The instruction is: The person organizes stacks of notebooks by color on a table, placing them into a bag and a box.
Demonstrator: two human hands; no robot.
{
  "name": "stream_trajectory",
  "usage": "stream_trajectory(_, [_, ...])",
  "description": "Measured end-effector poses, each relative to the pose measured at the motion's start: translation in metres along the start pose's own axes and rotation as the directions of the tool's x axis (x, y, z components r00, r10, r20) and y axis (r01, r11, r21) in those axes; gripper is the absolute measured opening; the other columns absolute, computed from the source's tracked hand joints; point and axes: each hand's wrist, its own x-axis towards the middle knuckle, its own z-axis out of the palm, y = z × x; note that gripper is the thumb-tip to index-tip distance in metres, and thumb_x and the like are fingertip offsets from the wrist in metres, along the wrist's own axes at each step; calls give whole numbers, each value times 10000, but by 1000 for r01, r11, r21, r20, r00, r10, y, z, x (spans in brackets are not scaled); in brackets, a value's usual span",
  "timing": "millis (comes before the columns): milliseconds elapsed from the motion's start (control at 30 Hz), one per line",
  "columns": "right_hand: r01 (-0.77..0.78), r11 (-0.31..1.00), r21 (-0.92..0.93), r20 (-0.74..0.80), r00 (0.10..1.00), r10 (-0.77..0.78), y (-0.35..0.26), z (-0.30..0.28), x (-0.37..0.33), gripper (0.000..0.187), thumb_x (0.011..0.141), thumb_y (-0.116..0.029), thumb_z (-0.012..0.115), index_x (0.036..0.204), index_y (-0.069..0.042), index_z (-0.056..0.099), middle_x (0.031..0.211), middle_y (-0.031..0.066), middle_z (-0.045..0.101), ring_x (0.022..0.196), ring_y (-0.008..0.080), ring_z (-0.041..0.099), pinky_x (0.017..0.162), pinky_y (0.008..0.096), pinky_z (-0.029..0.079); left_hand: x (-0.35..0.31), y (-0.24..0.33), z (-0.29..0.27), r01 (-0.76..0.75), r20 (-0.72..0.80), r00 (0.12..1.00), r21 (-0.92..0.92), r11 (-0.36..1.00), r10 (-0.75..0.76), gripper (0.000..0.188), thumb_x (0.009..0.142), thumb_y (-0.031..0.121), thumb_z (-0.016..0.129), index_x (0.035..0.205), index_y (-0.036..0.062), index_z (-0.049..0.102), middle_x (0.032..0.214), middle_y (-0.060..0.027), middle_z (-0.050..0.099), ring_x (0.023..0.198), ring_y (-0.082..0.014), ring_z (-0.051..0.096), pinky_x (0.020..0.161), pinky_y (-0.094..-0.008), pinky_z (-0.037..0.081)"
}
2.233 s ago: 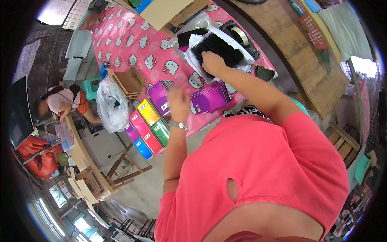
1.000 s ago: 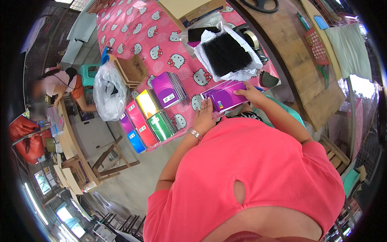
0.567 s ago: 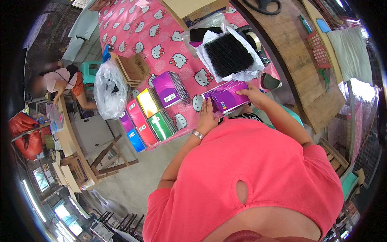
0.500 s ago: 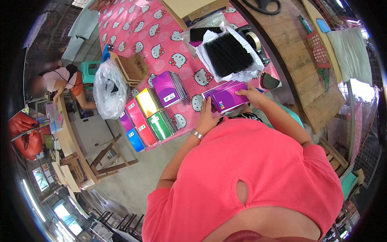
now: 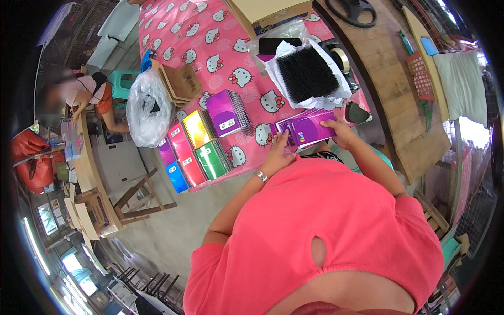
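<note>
At the table's near edge, a purple spiral notebook [image 5: 314,127] lies over other purple covers and white sheets. My right hand [image 5: 343,132] grips its right end, thumb on top. My left hand [image 5: 278,154], with a metal-banded watch on its wrist, is closed at the left edge of these notebooks, fingers pointing away from me. Part of the lower covers is hidden under its fingers. Beyond lies a dense block of black spiral binding coils [image 5: 308,74] on crumpled white paper [image 5: 342,89].
Left of my hands stand stacks of spiral notebooks: purple [image 5: 224,111], yellow [image 5: 198,127], green [image 5: 211,160], pink [image 5: 181,142] and blue [image 5: 177,177]. Nearby are brown boards [image 5: 180,84] and a clear plastic bag [image 5: 149,110]. A tape dispenser [image 5: 340,60] and carton [image 5: 270,16] sit farther back.
The whole view has shifted slightly. My left fingers have moved a little along the notebooks' left edge, where the covers now lie more apart. The right hand keeps its grip.
</note>
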Motion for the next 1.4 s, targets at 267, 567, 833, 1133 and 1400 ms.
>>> stream_trajectory(267, [-29,993,112,-13,999,31,-6,-8,-10,424,823,-61,664,1210,-51,490,1091,68,624,969,181,628,888,356,501,4,9,-7,-19,173,982,484,875,-75,993,842,621,553,1535,112,58,1541,-267,199,1438,-435,152,1141,-537,186])
stream_trajectory(567, [9,941,337,124,991,-54,-10,-5,-19,445,816,-121,635,1230,-15,510,1153,104,612,1077,234,596,978,389,458,-7,43,-26,-65,79,992,-327,943,96,949,835,398,721,1493,-3,168,1469,-256,343,1403,-348,299,1130,-464,272])
stream_trajectory(833, [250,914,319,84,953,-290,-53,97,-35,480,830,-159,656,1254,-14,485,1188,96,593,1089,221,581,1005,372,423,6,99,-39,-377,-365,921,-924,69,138,725,864,246,713,1434,96,290,1403,-112,456,1301,-251,438,1114,-442,313])
stream_trajectory(1133, [664,656,-360,400,745,-534,-69,76,-39,1028,680,-461,806,1438,-29,262,1350,157,417,1259,215,406,1074,368,313,-1,85,-78,-455,-452,884,-770,447,122,715,778,128,801,1362,87,389,1275,-46,552,1183,-157,517,1027,-358,420])
stream_trajectory(1400, [636,526,-564,458,771,-442,-15,63,-9,675,647,-7,696,1264,-38,422,1100,108,557,1058,194,566,900,319,463,17,40,-24,-442,-364,890,-552,707,273,716,733,22,798,1307,111,378,1269,-61,512,1225,-183,483,1022,-348,418])
